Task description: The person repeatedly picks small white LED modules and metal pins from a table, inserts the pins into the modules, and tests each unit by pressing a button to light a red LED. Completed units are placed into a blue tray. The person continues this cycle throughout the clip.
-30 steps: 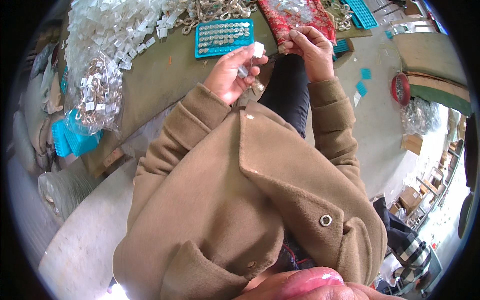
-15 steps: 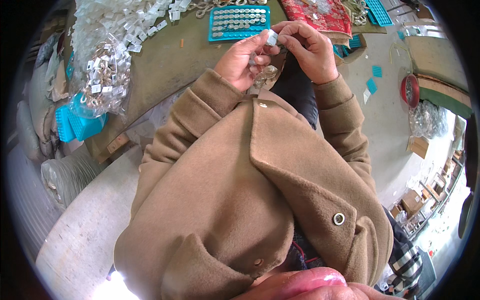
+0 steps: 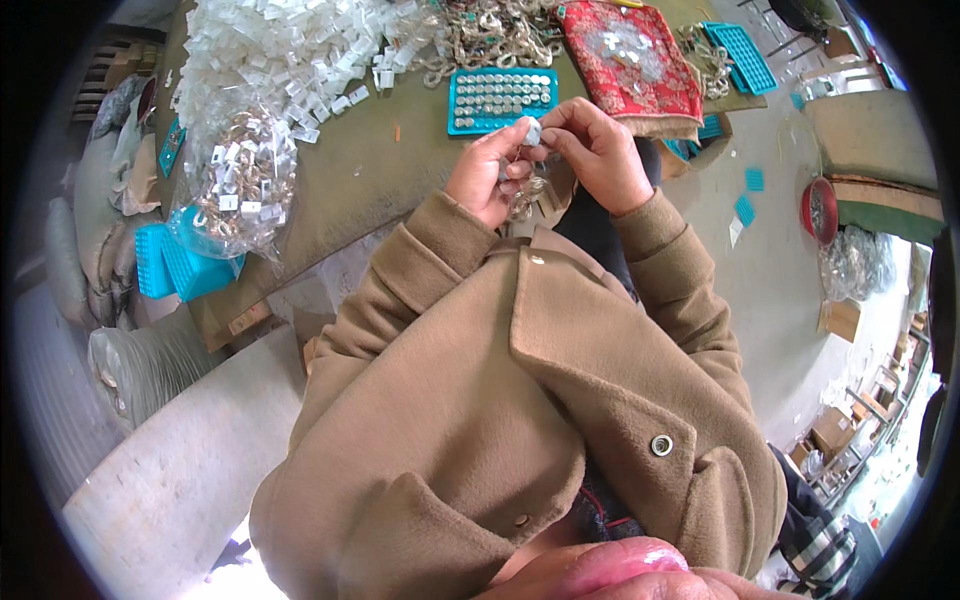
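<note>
In front of my chest, at the table's edge, both hands meet. My left hand [image 3: 488,178] pinches a small white plastic piece [image 3: 533,131] between thumb and forefinger, its other fingers curled in. A coil of pale, shiny cord [image 3: 527,198] hangs just under that hand. My right hand [image 3: 600,158] is closed beside the white piece, thumb and forefinger pressed together; what lies between them is too small to make out. Right behind the hands sits a turquoise tray [image 3: 452,118] with rows of round silvery pieces.
A big heap of white plastic pieces [image 3: 290,60] covers the table [image 3: 370,165] at the back left. Nearer lies a clear bag of corded white pieces [image 3: 240,185], by turquoise trays [image 3: 195,265]. Pale cord loops [image 3: 500,35] and a red floral cloth [image 3: 665,90] lie farther back.
The view has shifted, so the table and both hands sit lower in the picture. The left hand still pinches the white piece, with the right fingers close against it.
</note>
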A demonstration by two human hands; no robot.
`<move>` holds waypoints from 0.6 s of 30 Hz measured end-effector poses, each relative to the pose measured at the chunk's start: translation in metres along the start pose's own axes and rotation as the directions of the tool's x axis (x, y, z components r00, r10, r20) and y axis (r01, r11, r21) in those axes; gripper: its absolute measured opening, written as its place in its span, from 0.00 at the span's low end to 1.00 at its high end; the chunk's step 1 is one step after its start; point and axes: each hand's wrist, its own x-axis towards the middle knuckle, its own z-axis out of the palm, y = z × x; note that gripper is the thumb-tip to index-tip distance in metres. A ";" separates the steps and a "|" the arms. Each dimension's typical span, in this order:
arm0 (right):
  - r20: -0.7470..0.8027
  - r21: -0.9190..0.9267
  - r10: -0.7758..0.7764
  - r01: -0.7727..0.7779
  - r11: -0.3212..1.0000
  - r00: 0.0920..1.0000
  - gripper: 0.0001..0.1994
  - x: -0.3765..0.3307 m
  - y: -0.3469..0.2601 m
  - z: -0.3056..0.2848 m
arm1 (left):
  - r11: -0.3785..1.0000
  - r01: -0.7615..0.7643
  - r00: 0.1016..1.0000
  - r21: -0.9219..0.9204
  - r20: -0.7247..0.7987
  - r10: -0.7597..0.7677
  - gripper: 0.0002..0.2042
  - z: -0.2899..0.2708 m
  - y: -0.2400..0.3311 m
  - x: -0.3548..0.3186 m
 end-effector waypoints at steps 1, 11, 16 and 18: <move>0.005 0.073 0.077 -0.077 0.994 0.997 0.03 0.001 0.000 0.002 | 1.000 -0.003 1.000 -0.002 0.005 0.003 0.10 -0.002 0.001 0.000; 0.023 -0.192 -0.142 0.144 0.971 0.990 0.04 0.009 -0.009 0.014 | 0.999 0.015 0.999 -0.046 0.045 -0.013 0.10 -0.018 0.003 0.002; 0.002 -0.212 -0.148 0.145 0.966 0.989 0.05 0.017 -0.008 0.022 | 0.997 -0.074 0.997 0.037 -0.025 0.075 0.10 -0.017 0.011 0.001; 0.048 -0.149 -0.148 0.154 0.977 0.988 0.05 0.023 -0.007 0.024 | 0.992 -0.096 0.993 0.076 -0.065 0.101 0.11 -0.018 0.017 -0.004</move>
